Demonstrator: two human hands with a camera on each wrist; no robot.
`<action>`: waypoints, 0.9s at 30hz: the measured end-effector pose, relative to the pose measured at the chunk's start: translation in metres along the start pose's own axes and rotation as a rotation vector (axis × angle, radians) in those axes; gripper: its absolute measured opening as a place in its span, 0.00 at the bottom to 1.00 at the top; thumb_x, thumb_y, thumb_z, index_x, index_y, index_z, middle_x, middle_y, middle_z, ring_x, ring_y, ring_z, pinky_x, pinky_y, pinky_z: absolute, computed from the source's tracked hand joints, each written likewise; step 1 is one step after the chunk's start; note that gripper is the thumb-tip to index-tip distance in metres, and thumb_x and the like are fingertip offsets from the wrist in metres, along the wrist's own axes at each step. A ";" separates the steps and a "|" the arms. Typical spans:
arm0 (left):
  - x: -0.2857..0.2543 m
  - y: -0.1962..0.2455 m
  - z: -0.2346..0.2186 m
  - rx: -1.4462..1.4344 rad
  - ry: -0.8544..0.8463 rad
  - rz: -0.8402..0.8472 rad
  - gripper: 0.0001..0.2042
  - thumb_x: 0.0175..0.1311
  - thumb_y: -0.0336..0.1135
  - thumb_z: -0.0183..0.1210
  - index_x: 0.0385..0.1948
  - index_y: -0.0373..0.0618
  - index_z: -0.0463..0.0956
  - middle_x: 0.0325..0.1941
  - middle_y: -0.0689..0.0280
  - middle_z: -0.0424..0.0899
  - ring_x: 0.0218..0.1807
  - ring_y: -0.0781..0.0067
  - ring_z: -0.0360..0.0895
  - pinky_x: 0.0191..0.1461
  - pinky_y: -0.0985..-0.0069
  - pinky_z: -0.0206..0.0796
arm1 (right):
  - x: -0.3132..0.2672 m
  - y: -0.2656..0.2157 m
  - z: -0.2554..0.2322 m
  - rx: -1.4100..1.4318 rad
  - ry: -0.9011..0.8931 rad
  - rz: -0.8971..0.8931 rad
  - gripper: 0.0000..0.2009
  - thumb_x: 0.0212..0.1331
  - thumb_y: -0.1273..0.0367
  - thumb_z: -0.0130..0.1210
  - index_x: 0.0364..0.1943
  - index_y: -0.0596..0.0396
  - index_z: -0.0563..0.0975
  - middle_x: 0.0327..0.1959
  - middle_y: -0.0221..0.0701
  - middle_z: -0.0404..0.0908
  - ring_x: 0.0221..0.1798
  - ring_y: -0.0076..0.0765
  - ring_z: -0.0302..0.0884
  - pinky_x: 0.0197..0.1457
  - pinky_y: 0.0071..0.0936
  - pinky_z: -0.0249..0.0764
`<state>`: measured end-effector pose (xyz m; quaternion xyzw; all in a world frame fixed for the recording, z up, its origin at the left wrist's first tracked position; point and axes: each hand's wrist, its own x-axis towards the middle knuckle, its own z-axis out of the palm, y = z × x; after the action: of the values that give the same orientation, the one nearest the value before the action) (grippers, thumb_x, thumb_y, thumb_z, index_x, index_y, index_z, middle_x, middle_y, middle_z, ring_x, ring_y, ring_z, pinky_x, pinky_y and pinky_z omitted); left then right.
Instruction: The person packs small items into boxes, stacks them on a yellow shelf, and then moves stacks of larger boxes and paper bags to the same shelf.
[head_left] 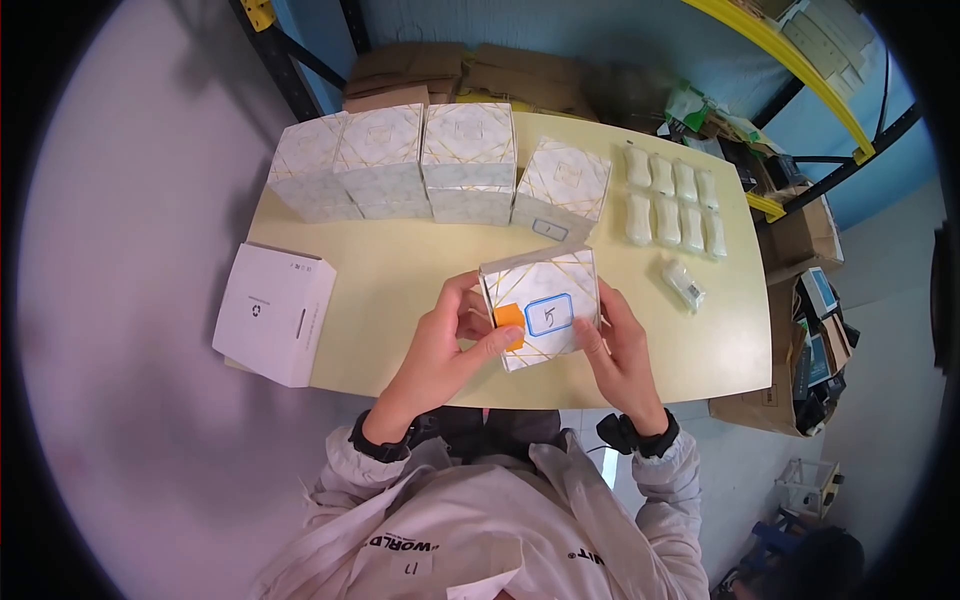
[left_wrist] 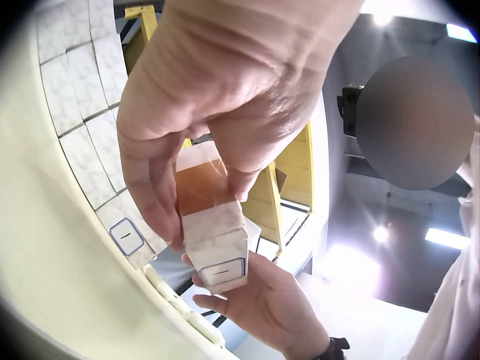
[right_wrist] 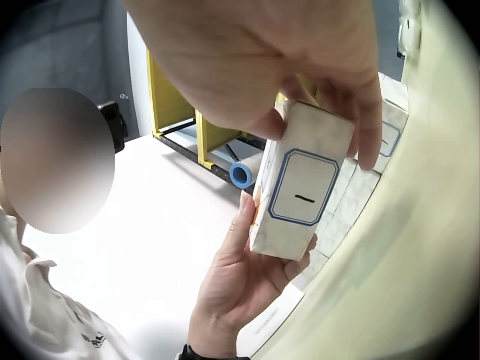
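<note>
Between both hands is a small marble-patterned box (head_left: 548, 290) with gold lines, held up over the table's front edge. Its top face carries a blue-framed label with a handwritten mark and an orange patch (head_left: 510, 326) at the left corner. My left hand (head_left: 440, 345) grips the left side, thumb lying on the orange patch. From the right, my right hand (head_left: 622, 352) holds the opposite side with its thumb on the top face. A second label (right_wrist: 304, 187), bearing one stroke, shows on a side face in the right wrist view. The left hand's fingers pass behind the box.
Similar marbled boxes (head_left: 380, 150) stand stacked along the table's back; one (head_left: 565, 185) sits slightly apart. Several wrapped white packets (head_left: 665, 195) lie in rows at right, a single packet (head_left: 683, 285) nearer. A white carton (head_left: 272, 315) stands at left. Cartons (head_left: 800, 360) and shelving surround the table.
</note>
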<state>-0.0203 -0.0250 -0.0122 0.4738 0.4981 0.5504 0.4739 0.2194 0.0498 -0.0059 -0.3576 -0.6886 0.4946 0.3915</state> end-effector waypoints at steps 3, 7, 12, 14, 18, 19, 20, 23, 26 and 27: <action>0.006 0.003 -0.003 0.096 -0.059 -0.006 0.31 0.77 0.38 0.69 0.73 0.33 0.65 0.46 0.62 0.83 0.45 0.73 0.87 0.51 0.74 0.80 | 0.003 0.004 -0.005 -0.010 -0.033 0.032 0.26 0.80 0.68 0.60 0.77 0.61 0.70 0.60 0.34 0.82 0.57 0.28 0.78 0.52 0.26 0.82; 0.022 0.008 -0.004 0.154 -0.049 -0.020 0.30 0.80 0.41 0.66 0.73 0.32 0.66 0.45 0.63 0.84 0.43 0.77 0.85 0.48 0.77 0.77 | 0.011 -0.002 -0.008 0.061 0.013 0.055 0.27 0.79 0.66 0.61 0.77 0.61 0.71 0.62 0.36 0.81 0.56 0.27 0.78 0.50 0.26 0.81; 0.058 0.011 -0.017 0.057 0.165 0.047 0.28 0.81 0.41 0.64 0.72 0.33 0.67 0.41 0.68 0.82 0.38 0.86 0.77 0.40 0.83 0.69 | 0.034 -0.003 -0.022 -0.012 0.090 0.045 0.26 0.79 0.67 0.61 0.76 0.60 0.71 0.62 0.37 0.82 0.56 0.28 0.79 0.49 0.27 0.81; 0.073 0.024 -0.024 0.066 0.219 0.105 0.28 0.81 0.42 0.64 0.73 0.33 0.67 0.41 0.69 0.82 0.38 0.87 0.77 0.39 0.84 0.69 | 0.052 -0.001 -0.028 -0.138 0.144 0.033 0.28 0.76 0.67 0.64 0.76 0.55 0.71 0.67 0.41 0.79 0.58 0.33 0.80 0.49 0.30 0.83; 0.105 0.053 -0.040 0.106 0.414 0.219 0.31 0.81 0.42 0.64 0.75 0.34 0.64 0.38 0.66 0.83 0.34 0.85 0.79 0.35 0.83 0.71 | 0.084 -0.013 -0.027 -0.528 0.171 -0.112 0.33 0.68 0.64 0.71 0.76 0.51 0.72 0.74 0.47 0.72 0.63 0.48 0.78 0.58 0.41 0.83; 0.113 0.057 -0.045 0.139 0.485 0.257 0.32 0.81 0.43 0.64 0.76 0.34 0.63 0.37 0.64 0.84 0.32 0.83 0.80 0.33 0.81 0.72 | 0.091 -0.007 -0.027 -0.727 0.194 -0.228 0.36 0.64 0.62 0.74 0.76 0.50 0.72 0.76 0.48 0.69 0.66 0.55 0.76 0.64 0.46 0.80; 0.117 0.061 -0.049 0.138 0.482 0.260 0.32 0.81 0.43 0.64 0.76 0.34 0.63 0.37 0.64 0.84 0.32 0.83 0.80 0.33 0.81 0.72 | 0.097 -0.002 -0.027 -0.926 0.215 -0.344 0.38 0.60 0.61 0.77 0.75 0.49 0.73 0.78 0.50 0.66 0.68 0.62 0.73 0.70 0.52 0.77; 0.127 0.070 -0.063 0.250 0.500 0.152 0.31 0.81 0.48 0.63 0.74 0.36 0.64 0.39 0.59 0.88 0.29 0.79 0.82 0.29 0.79 0.72 | 0.109 0.010 -0.028 -0.908 0.166 -0.400 0.39 0.58 0.59 0.78 0.74 0.49 0.74 0.77 0.51 0.67 0.72 0.67 0.70 0.76 0.56 0.70; 0.135 0.070 -0.071 0.378 0.561 0.088 0.32 0.81 0.52 0.61 0.73 0.35 0.66 0.30 0.59 0.87 0.20 0.75 0.79 0.24 0.78 0.71 | 0.117 0.029 -0.034 -0.911 0.022 -0.334 0.42 0.57 0.59 0.79 0.76 0.51 0.71 0.80 0.53 0.64 0.77 0.68 0.67 0.76 0.54 0.71; 0.136 0.072 -0.074 0.449 0.551 0.033 0.34 0.81 0.53 0.60 0.73 0.30 0.65 0.28 0.60 0.86 0.20 0.73 0.81 0.25 0.75 0.73 | 0.118 0.033 -0.036 -0.911 0.022 -0.335 0.42 0.57 0.59 0.79 0.76 0.51 0.71 0.80 0.53 0.64 0.77 0.68 0.67 0.76 0.54 0.71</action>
<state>-0.1110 0.0988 0.0623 0.4078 0.7080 0.5419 0.1970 0.2030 0.1764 -0.0084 -0.3819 -0.8791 0.0694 0.2767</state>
